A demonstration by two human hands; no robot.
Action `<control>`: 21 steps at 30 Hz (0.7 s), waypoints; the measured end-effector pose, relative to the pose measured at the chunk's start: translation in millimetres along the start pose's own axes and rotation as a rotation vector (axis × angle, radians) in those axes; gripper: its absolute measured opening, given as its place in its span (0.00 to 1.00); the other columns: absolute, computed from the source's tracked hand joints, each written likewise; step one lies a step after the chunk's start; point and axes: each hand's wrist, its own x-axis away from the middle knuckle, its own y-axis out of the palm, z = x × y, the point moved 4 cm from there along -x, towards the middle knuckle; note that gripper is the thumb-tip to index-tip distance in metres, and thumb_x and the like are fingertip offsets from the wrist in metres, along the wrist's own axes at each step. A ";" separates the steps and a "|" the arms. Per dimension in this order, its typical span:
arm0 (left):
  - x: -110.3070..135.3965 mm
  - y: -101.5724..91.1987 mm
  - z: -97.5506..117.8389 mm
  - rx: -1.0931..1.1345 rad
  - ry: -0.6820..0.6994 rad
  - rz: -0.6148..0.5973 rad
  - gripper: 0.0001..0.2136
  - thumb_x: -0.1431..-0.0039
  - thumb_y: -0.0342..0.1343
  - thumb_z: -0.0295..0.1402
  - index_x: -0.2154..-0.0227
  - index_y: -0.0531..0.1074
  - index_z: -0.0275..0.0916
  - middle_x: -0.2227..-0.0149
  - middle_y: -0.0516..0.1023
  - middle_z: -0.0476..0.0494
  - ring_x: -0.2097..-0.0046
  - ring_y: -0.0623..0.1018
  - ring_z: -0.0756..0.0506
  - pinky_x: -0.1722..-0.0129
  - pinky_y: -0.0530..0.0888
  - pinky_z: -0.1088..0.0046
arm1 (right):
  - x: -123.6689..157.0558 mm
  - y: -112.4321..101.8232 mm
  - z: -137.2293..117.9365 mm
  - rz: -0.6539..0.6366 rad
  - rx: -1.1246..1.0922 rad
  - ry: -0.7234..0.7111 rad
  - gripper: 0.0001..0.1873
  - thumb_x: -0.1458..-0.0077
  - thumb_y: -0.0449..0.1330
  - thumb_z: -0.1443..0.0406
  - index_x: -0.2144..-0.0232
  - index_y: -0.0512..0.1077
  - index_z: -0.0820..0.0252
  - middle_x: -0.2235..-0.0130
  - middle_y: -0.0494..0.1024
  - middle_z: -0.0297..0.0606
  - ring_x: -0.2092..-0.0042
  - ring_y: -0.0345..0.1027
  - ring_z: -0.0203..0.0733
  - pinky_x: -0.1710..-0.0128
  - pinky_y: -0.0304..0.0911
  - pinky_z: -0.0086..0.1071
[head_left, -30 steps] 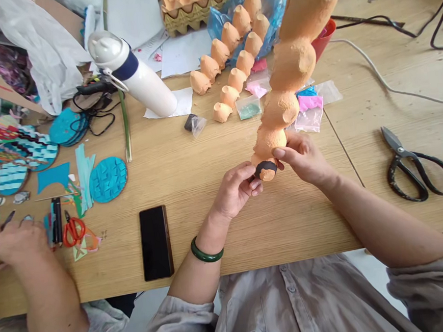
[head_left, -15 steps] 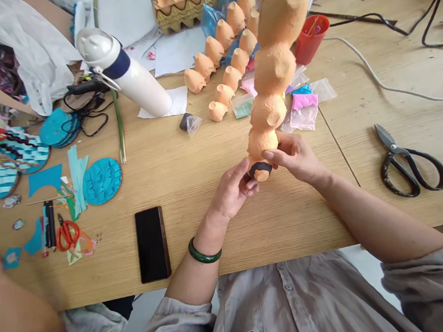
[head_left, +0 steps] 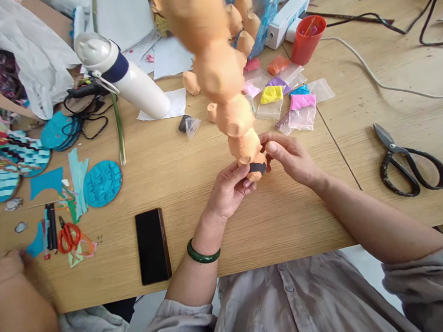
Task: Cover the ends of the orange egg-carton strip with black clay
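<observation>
A long strip of orange egg carton (head_left: 235,116) rises from my hands, its near end low over the table and its far end close to the camera. A black band (head_left: 257,168), which looks like soft clay, lies around the last cup. My left hand (head_left: 226,191) is closed on that near end, thumb on top and fingers beneath. At the right side of the same cup, my right hand (head_left: 292,159) has its fingers curled against the edge, with the thumb raised off the front. Its fingertips are partly hidden behind the cup.
Small bags of coloured clay (head_left: 271,94) lie beyond my hands, near a red cup (head_left: 308,39). Black-handled scissors (head_left: 407,164) rest at right. A phone (head_left: 151,246) and white bottle (head_left: 130,78) stand left. Another person's arm (head_left: 20,309) reaches in at lower left.
The strip's upper end has swung left, and the strip has turned, showing the black band from another side. My right thumb has come off the cup. The other person's hand has moved into view.
</observation>
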 end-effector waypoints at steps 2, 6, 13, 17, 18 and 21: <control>0.3 -0.8 1.8 0.039 0.026 0.009 0.17 0.48 0.74 0.44 0.69 0.76 0.36 0.73 0.69 0.51 0.74 0.63 0.56 0.76 0.64 0.80 | -0.6 0.2 0.8 0.003 -0.011 0.028 0.30 0.43 0.66 0.38 0.66 0.75 0.61 0.70 0.74 0.34 0.71 0.66 0.33 0.74 0.65 0.26; -0.2 -3.6 2.2 0.058 0.033 0.066 0.17 0.47 0.73 0.44 0.70 0.75 0.36 0.73 0.68 0.52 0.75 0.62 0.56 0.77 0.63 0.80 | 0.2 6.5 5.6 -0.056 -0.079 0.123 0.28 0.45 0.70 0.41 0.65 0.76 0.62 0.71 0.74 0.32 0.74 0.64 0.30 0.77 0.63 0.25; -1.1 -3.9 0.0 0.152 -0.012 0.068 0.15 0.46 0.72 0.40 0.70 0.75 0.34 0.73 0.69 0.52 0.76 0.63 0.57 0.78 0.63 0.82 | -0.4 15.3 18.1 -0.089 -0.205 0.174 0.26 0.50 0.75 0.46 0.71 0.76 0.63 0.72 0.74 0.32 0.74 0.65 0.30 0.78 0.63 0.23; -2.1 -3.8 -0.9 0.208 -0.048 0.079 0.14 0.45 0.72 0.38 0.71 0.74 0.33 0.74 0.68 0.53 0.77 0.63 0.58 0.79 0.63 0.82 | -0.5 17.7 23.5 -0.069 -0.268 0.202 0.26 0.52 0.77 0.47 0.72 0.76 0.63 0.73 0.74 0.31 0.74 0.66 0.30 0.77 0.65 0.23; -2.5 -4.3 -1.3 0.210 -0.062 0.096 0.14 0.43 0.71 0.38 0.71 0.74 0.33 0.74 0.68 0.53 0.77 0.62 0.58 0.79 0.62 0.82 | -0.2 18.5 24.0 -0.068 -0.285 0.209 0.26 0.52 0.77 0.47 0.72 0.76 0.63 0.74 0.74 0.31 0.74 0.66 0.30 0.77 0.66 0.23; -3.6 -5.9 -2.3 0.212 -0.097 0.134 0.13 0.40 0.68 0.38 0.71 0.74 0.34 0.74 0.69 0.52 0.78 0.61 0.58 0.81 0.61 0.83 | 0.9 20.5 25.0 -0.077 -0.323 0.227 0.25 0.52 0.77 0.48 0.72 0.75 0.63 0.74 0.76 0.31 0.75 0.68 0.31 0.77 0.68 0.24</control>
